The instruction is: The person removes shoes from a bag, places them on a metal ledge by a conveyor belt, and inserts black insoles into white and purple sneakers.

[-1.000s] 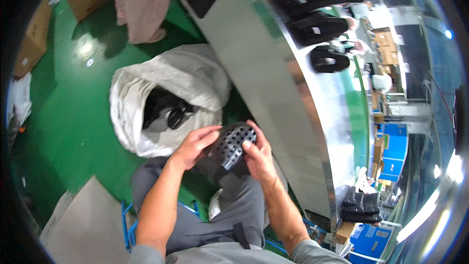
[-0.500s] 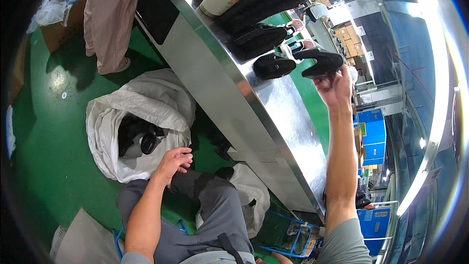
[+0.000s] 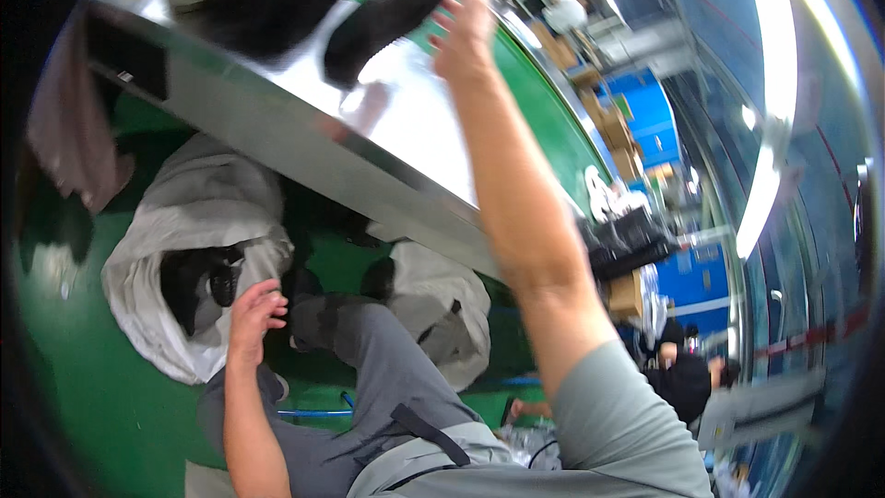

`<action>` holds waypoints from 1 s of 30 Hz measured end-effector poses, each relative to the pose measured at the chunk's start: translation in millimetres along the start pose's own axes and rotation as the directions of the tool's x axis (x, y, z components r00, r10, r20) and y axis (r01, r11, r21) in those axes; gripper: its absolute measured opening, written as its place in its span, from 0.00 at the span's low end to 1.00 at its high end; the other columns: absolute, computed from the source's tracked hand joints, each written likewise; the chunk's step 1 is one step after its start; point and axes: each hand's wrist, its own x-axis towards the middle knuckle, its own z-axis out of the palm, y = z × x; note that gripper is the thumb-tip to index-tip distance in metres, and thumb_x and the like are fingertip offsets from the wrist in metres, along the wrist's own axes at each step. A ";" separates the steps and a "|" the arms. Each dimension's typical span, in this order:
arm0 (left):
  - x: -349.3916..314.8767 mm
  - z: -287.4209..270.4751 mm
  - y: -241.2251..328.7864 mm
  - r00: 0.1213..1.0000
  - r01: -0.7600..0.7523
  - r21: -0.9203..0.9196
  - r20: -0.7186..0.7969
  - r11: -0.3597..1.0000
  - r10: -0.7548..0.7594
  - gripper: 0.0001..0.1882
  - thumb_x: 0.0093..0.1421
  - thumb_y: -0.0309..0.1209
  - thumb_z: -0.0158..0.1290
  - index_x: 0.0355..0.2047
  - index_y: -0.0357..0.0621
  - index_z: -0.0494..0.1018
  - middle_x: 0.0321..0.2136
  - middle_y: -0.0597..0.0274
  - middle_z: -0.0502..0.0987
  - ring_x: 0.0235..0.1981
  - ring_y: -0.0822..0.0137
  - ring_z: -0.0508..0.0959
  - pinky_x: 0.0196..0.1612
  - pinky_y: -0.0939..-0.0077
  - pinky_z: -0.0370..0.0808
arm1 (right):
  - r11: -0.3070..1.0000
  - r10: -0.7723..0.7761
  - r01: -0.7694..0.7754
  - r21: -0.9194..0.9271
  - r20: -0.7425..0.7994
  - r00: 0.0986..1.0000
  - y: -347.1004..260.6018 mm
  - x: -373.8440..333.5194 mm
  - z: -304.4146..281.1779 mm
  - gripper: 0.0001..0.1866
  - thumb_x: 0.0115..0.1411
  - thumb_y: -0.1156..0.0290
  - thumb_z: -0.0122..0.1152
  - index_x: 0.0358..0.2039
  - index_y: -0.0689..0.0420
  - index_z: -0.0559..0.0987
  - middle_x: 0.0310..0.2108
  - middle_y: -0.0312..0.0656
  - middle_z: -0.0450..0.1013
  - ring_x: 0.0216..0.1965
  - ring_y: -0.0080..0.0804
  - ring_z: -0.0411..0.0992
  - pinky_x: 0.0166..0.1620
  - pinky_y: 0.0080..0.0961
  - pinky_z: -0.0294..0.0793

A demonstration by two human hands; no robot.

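Observation:
My right hand point(image 3: 464, 33) reaches over the metal bench, its fingers spread and nothing visible in them. Just left of the fingertips a black shoe point(image 3: 380, 30) lies on the bench, blurred by motion. More dark shoe-like pieces point(image 3: 267, 5) stand farther left, too smeared to make out singly. My left hand point(image 3: 254, 318) hovers over my thigh beside a white sack point(image 3: 207, 199), fingers loosely bent and apart, holding nothing. In the sack's mouth lie several black pieces point(image 3: 198, 281), which look like shoes or soles.
The long metal bench point(image 3: 415, 143) runs diagonally ahead of me. A second white sack point(image 3: 442, 314) sits under it, right of my knee. A person's pink trousers point(image 3: 78, 134) show at the far left. Blue cabinets point(image 3: 645, 116) and cartons point(image 3: 622, 143) stand beyond the bench.
My view has turned to the right, shifting the scene leftward. The black shoe my right hand held now rests on the bench, let go. My left hand stays by the sack.

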 end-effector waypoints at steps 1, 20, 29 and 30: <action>-5.6 5.4 8.6 0.998 0.069 -0.045 -0.002 0.997 -0.069 0.23 0.62 0.35 0.56 0.56 0.38 0.71 0.36 0.60 0.79 0.34 0.71 0.78 0.34 0.77 0.77 | 0.985 -0.144 0.150 0.085 -0.066 0.987 12.3 -2.6 9.9 0.27 0.65 0.41 0.52 0.40 0.53 0.84 0.41 0.42 0.76 0.46 0.34 0.69 0.48 0.34 0.66; -85.2 -4.2 85.9 0.990 -0.122 0.791 0.051 0.600 0.133 0.15 0.62 0.36 0.56 0.42 0.36 0.78 0.36 0.47 0.79 0.39 0.47 0.79 0.44 0.59 0.76 | 0.796 -0.003 0.501 -0.339 0.826 0.564 158.3 -284.3 -8.2 0.11 0.55 0.77 0.66 0.40 0.62 0.82 0.38 0.47 0.79 0.43 0.39 0.78 0.48 0.29 0.77; 16.4 -222.8 -80.1 0.876 0.477 0.546 -0.356 0.689 -0.324 0.18 0.58 0.35 0.59 0.44 0.36 0.78 0.41 0.53 0.82 0.42 0.61 0.79 0.46 0.69 0.75 | 0.732 0.677 -0.078 -0.676 0.712 0.183 469.8 -324.5 16.0 0.19 0.60 0.69 0.63 0.50 0.64 0.77 0.44 0.49 0.78 0.40 0.38 0.78 0.43 0.32 0.78; 26.0 -236.0 -89.1 0.822 0.561 0.546 -0.456 0.622 -0.340 0.20 0.55 0.35 0.60 0.45 0.35 0.77 0.41 0.50 0.82 0.43 0.59 0.79 0.47 0.69 0.74 | 0.550 0.829 -0.298 -0.780 0.552 0.086 476.3 -320.7 40.7 0.18 0.60 0.69 0.63 0.49 0.61 0.77 0.41 0.39 0.77 0.37 0.31 0.76 0.37 0.28 0.76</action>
